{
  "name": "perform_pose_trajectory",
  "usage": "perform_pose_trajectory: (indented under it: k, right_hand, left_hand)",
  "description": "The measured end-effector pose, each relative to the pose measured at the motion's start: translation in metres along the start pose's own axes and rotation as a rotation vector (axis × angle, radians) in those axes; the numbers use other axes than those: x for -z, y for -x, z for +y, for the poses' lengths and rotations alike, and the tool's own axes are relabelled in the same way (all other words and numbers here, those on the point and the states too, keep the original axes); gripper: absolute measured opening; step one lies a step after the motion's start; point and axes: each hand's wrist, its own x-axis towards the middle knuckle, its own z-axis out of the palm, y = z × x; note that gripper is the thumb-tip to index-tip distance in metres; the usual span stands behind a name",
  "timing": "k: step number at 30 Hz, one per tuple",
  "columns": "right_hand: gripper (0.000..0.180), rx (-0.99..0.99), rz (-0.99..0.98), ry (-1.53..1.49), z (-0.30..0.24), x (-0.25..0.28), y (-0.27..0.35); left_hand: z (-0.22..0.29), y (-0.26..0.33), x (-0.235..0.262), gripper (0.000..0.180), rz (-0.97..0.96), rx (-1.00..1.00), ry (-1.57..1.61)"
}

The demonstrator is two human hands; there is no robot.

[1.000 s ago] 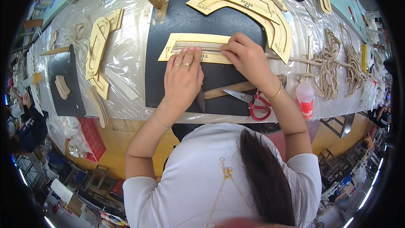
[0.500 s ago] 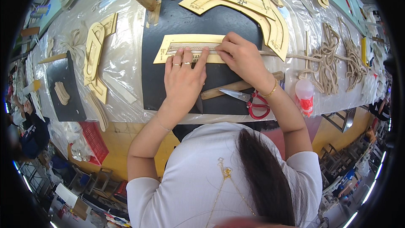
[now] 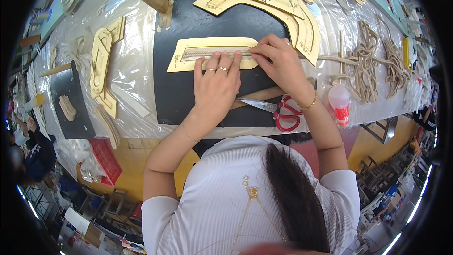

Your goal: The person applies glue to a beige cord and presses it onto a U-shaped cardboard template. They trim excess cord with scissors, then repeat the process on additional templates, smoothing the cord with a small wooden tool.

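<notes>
Head view: both hands work at one tan slotted template (image 3: 207, 53) on a black mat (image 3: 188, 85).
Left hand (image 3: 214, 87): flat, fingers spread, pressing the template's lower edge as before.
Right hand (image 3: 281, 61): fingertips pinched at the slot's right end, on the pale cord strip (image 3: 212, 53).
Change: template now sits lower-left in view; grip unchanged, so alignment appears held.
Nearby: red-handled scissors (image 3: 278, 111) on the desk (image 3: 137, 75).

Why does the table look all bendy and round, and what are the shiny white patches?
Head view: the fisheye lens bows the straight table edge and leaves black corners. Head view: light glares off the clear plastic sheet covering the table. Head view: the left hand and right hand on the tan template look sharp.
</notes>
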Motion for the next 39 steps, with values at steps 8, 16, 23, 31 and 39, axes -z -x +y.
perform_pose_trajectory:
  k: [8, 16, 23, 31, 39]
  right_hand:
    - [0.008, 0.04, 0.002, 0.088, -0.004, -0.002, -0.001]
    - [0.03, -0.376, -0.276, -0.067, -0.041, 0.079, 0.059]
    - [0.057, -0.257, -0.239, 0.215, -0.047, 0.055, 0.153]
    - [0.05, -0.461, -0.007, -0.27, -0.04, 0.044, 0.164]
    - [0.066, -0.754, -0.255, -0.686, -0.038, 0.058, 0.188]
  left_hand:
    - [0.001, -0.004, 0.0, 0.057, -0.017, -0.044, -0.078]
    - [-0.008, -0.018, 0.012, 0.047, -0.133, -0.093, -0.049]
    - [-0.042, -0.075, 0.013, 0.045, -0.099, -0.142, 0.188]
    - [-0.043, -0.121, 0.05, 0.04, -0.687, 0.018, 0.46]
    - [-0.014, -0.119, 0.085, 0.033, -1.138, 0.223, 1.087]
